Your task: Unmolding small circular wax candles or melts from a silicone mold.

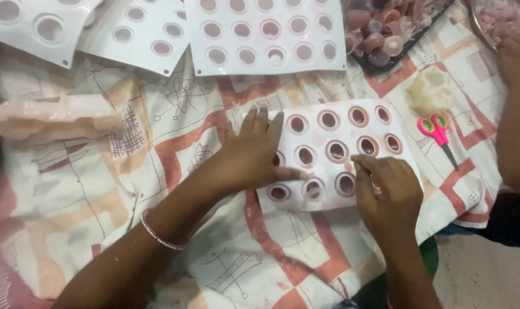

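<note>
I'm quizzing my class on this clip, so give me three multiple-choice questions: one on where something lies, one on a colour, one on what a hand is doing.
1. Where do the scissors lie?
A. right of the white mould tray under the hands
B. on top of that tray
C. at the far left of the cloth

2. What colour are the scissor handles?
A. blue
B. pink
C. black

3. What is the left hand doing?
A. lifting the tray
B. holding the scissors
C. resting flat on the tray

Answers: 1 A, they lie on the patterned cloth beside the tray's right edge. 2 B, both loops are bright pink. 3 C, its palm lies on the tray's left part while the right hand pinches a thin stick.
</note>
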